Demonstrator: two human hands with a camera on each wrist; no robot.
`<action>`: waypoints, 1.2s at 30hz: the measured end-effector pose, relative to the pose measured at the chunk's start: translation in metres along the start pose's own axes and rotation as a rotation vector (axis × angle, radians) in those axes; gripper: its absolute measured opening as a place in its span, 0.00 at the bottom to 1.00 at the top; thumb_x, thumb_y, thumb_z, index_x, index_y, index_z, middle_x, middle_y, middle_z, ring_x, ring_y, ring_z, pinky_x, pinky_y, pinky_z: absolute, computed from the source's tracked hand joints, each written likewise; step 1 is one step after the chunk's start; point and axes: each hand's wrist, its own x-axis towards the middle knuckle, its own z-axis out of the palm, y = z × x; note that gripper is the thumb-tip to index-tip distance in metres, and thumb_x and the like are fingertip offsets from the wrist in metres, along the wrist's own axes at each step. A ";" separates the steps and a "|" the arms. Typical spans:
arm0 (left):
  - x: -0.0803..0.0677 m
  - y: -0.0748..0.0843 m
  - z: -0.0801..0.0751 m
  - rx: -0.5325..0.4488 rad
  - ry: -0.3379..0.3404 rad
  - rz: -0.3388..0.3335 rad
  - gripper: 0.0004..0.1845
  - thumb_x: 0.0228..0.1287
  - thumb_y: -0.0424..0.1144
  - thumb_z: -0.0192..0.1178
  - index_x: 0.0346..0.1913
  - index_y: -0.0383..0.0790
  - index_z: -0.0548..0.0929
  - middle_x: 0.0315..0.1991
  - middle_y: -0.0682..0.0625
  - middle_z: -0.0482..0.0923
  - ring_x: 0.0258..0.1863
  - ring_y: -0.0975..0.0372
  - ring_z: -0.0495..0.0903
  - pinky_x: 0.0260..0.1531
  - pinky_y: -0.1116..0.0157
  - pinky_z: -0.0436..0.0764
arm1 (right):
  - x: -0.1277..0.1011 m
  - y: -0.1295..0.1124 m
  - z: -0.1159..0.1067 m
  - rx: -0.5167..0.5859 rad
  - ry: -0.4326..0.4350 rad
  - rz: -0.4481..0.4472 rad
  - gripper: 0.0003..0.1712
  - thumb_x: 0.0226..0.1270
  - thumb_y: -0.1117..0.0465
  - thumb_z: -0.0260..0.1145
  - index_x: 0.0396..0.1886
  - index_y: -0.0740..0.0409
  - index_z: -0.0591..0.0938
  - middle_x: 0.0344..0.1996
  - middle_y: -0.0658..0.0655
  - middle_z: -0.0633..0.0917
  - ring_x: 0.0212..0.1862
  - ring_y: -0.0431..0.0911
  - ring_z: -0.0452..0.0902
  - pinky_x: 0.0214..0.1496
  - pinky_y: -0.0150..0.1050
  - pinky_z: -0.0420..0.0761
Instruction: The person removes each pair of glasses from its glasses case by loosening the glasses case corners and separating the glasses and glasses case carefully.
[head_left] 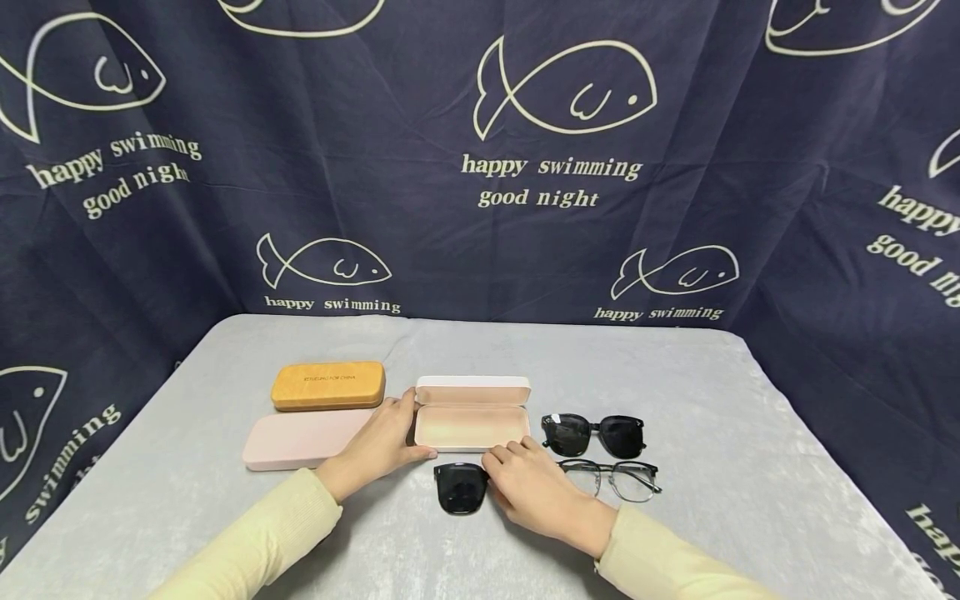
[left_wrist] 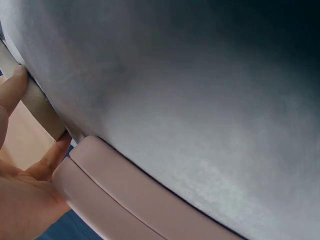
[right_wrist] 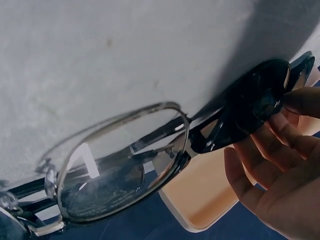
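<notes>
An open white glasses case (head_left: 472, 427) with a peach lining stands mid-table, its raised lid at the back. My left hand (head_left: 378, 437) holds the case's left end, thumb at the front corner and fingers along the side and back. The case wall (left_wrist: 42, 112) shows between thumb and finger in the left wrist view. Just in front of the case lie black sunglasses (head_left: 461, 487). My right hand (head_left: 540, 492) pinches these sunglasses (right_wrist: 245, 102) between thumb and fingers and hides one lens from the head view.
A closed pink case (head_left: 300, 442) lies beside and partly under my left hand, with an orange case (head_left: 328, 385) behind it. To the right are another pair of black sunglasses (head_left: 622, 436) and clear-lensed glasses (head_left: 633, 482), close to my right wrist.
</notes>
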 end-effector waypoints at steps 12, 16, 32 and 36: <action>0.000 0.000 0.000 -0.005 0.003 0.004 0.47 0.38 0.50 0.74 0.58 0.26 0.64 0.46 0.41 0.79 0.44 0.51 0.76 0.48 0.56 0.75 | 0.007 0.013 -0.010 0.023 0.124 0.035 0.08 0.55 0.57 0.63 0.26 0.51 0.72 0.23 0.46 0.76 0.28 0.42 0.72 0.31 0.36 0.68; 0.000 0.000 0.000 -0.012 0.007 0.010 0.46 0.38 0.50 0.74 0.57 0.27 0.65 0.46 0.41 0.79 0.44 0.51 0.75 0.47 0.55 0.75 | 0.012 0.023 -0.017 0.038 0.178 0.049 0.08 0.55 0.58 0.63 0.27 0.51 0.71 0.25 0.46 0.75 0.30 0.43 0.73 0.31 0.35 0.67; 0.000 0.000 0.000 -0.017 0.000 0.005 0.46 0.38 0.50 0.74 0.57 0.27 0.65 0.45 0.41 0.79 0.45 0.51 0.76 0.48 0.56 0.75 | 0.037 0.062 -0.025 0.082 0.369 0.106 0.04 0.56 0.64 0.60 0.33 0.55 0.77 0.29 0.50 0.80 0.32 0.45 0.75 0.31 0.37 0.68; 0.000 0.000 -0.001 -0.018 -0.001 0.007 0.46 0.38 0.50 0.74 0.57 0.26 0.64 0.45 0.41 0.79 0.45 0.51 0.76 0.48 0.55 0.75 | 0.041 0.069 -0.020 0.094 0.349 0.145 0.04 0.59 0.62 0.60 0.34 0.55 0.77 0.29 0.50 0.80 0.32 0.45 0.75 0.31 0.37 0.68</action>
